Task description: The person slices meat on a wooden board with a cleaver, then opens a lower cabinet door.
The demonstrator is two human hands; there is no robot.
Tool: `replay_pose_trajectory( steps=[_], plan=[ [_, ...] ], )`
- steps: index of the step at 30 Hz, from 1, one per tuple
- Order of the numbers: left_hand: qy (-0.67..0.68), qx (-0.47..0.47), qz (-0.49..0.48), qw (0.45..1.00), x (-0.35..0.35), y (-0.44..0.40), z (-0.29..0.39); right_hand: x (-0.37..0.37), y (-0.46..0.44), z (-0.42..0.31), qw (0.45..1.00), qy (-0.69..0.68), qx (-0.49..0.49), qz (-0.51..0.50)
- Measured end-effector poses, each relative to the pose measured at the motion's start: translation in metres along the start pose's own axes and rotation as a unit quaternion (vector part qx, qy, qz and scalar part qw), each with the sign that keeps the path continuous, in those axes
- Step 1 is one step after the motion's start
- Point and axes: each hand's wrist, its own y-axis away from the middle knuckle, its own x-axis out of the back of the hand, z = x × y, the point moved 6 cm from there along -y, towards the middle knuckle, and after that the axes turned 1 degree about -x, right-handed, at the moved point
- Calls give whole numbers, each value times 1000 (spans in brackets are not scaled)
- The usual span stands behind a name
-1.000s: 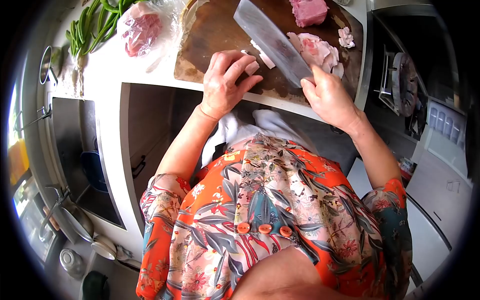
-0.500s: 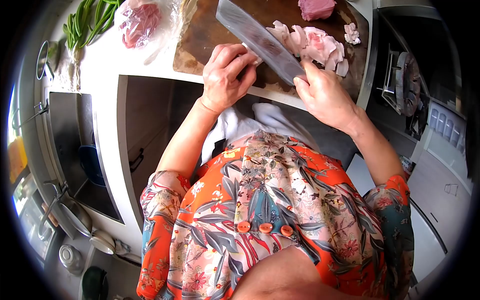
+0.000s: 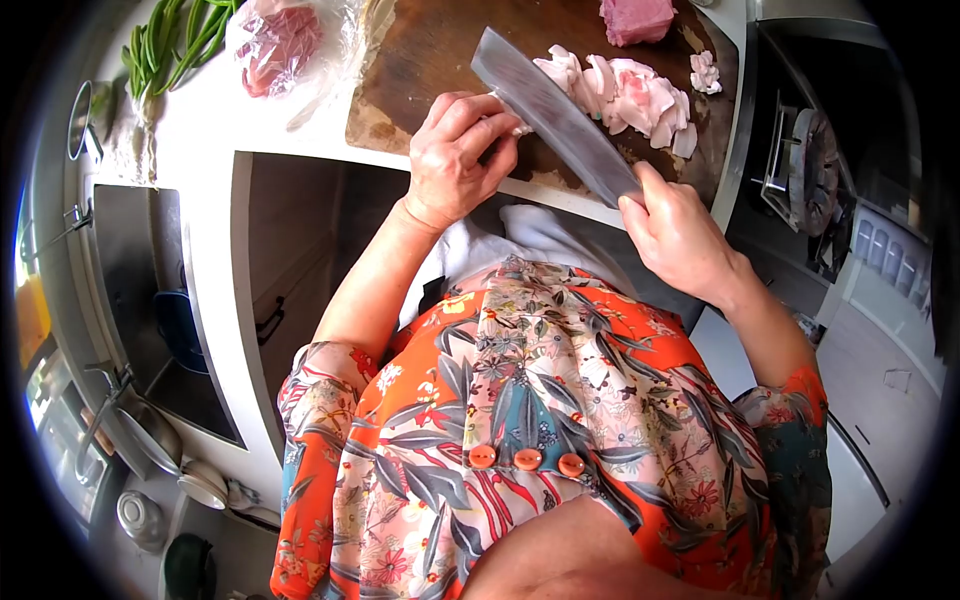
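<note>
My right hand (image 3: 682, 238) is wrapped round the handle of a cleaver (image 3: 560, 122). Its broad blade slants up and left over the cutting board (image 3: 425, 60). Beside the blade, my left hand (image 3: 462, 160) has curled fingers pressing on a pale piece of fatty meat (image 3: 522, 128), mostly hidden by the fingers and blade. Just right of the blade lies a heap of pale pink meat slices (image 3: 640, 95). Behind the heap sits a pink block of meat (image 3: 637, 20), and a small clump of pale bits (image 3: 705, 72) lies near the board's right edge.
Meat in a clear plastic bag (image 3: 280, 45) lies left of the board, with a bunch of green onions (image 3: 165, 50) farther left. A sink (image 3: 140, 270) is at my left, and a dark rack (image 3: 810, 165) stands at the right. The counter's front edge is close to my body.
The cleaver and my right hand have shifted right and nearer my body. My left hand has barely moved, with its fingers still on the meat piece.
</note>
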Motion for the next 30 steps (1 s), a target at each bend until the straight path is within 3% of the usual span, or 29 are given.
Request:
replay_pose_trajectory(
  steps=[5,12,19,23,27,30],
  plan=[
    [2,12,-11,1000,1,-2,-3,1,-35,-14,997,25,58,35],
    [16,4,-8,1000,1,-1,-2,10,-1,4,999,-19,-8,-27],
    [14,7,-12,1000,1,-1,-4,0,-47,-12,997,16,76,2],
    [10,8,-11,1000,0,0,-2,6,-5,1,999,42,14,-26],
    [11,13,-7,1000,0,0,-3,-5,-36,-9,999,28,35,-29],
    [7,11,-12,1000,2,0,-3,-14,-58,-16,995,28,96,25]
  ],
)
